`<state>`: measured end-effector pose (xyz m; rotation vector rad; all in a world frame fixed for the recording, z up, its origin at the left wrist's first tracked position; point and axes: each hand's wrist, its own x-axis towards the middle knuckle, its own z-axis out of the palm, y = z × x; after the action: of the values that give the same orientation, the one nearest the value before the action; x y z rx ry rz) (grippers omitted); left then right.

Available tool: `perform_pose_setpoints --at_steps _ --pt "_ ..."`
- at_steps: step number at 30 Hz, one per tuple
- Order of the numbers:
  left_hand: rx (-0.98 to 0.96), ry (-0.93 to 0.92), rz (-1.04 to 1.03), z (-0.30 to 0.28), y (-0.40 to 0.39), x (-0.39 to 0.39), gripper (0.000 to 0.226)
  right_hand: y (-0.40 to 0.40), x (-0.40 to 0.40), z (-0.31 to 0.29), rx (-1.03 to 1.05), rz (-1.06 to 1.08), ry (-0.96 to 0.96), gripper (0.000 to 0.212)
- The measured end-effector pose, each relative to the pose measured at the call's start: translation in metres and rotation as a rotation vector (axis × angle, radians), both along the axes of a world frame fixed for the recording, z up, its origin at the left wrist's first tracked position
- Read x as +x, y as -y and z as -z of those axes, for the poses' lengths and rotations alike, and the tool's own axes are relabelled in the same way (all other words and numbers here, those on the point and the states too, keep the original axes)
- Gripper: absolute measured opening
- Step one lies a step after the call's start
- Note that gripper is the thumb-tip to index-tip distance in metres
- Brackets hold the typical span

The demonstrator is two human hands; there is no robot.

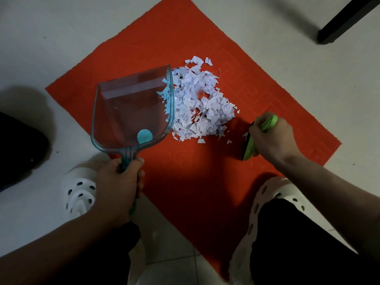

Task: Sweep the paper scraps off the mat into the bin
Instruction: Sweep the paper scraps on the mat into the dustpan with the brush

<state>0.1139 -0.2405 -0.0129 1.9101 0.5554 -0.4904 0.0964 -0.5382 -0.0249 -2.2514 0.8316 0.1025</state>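
Both forearms are bare, with no sleeves, watch or rings showing on the left hand [118, 182] or the right hand [271, 138]. The legs are in black trousers [298, 239]. Each foot wears a white clog [79, 192] with oval holes across the top and along its edge.

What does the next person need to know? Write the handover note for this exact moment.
Left hand: grip closed round the handle of the clear blue dustpan, whose open edge meets the pile.
Right hand: grip closed round the green brush, low on the mat beside the pile.
Paper scraps: heaped on the red mat, a few at the pan's lip, some strays near the brush.
Done: scraps gathered into one pile.
Left: brush them into the pan, then tip it into the bin, which is not in view.
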Motion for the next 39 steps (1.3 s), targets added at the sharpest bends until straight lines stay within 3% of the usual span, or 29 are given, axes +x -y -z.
perform_pose_setpoints --at_steps 11,19,26,31,39 --pt "0.001 0.015 -0.018 -0.001 0.001 0.001 0.028 -0.018 0.025 -0.019 0.168 0.008 0.131 0.010" --pt "-0.019 -0.016 -0.029 0.000 -0.001 0.000 0.027 -0.003 -0.009 0.003 0.011 0.007 0.029 0.010" --pt "-0.012 -0.031 -0.011 0.001 0.001 0.000 0.024 -0.033 0.027 0.003 0.075 -0.128 0.092 0.011" --pt "-0.005 -0.003 -0.011 -0.002 0.002 0.002 0.023 -0.020 0.031 -0.005 0.036 -0.072 0.159 0.012" --pt "0.010 -0.005 0.013 -0.003 -0.002 -0.001 0.026 -0.021 0.020 0.009 0.057 -0.056 0.054 0.012"
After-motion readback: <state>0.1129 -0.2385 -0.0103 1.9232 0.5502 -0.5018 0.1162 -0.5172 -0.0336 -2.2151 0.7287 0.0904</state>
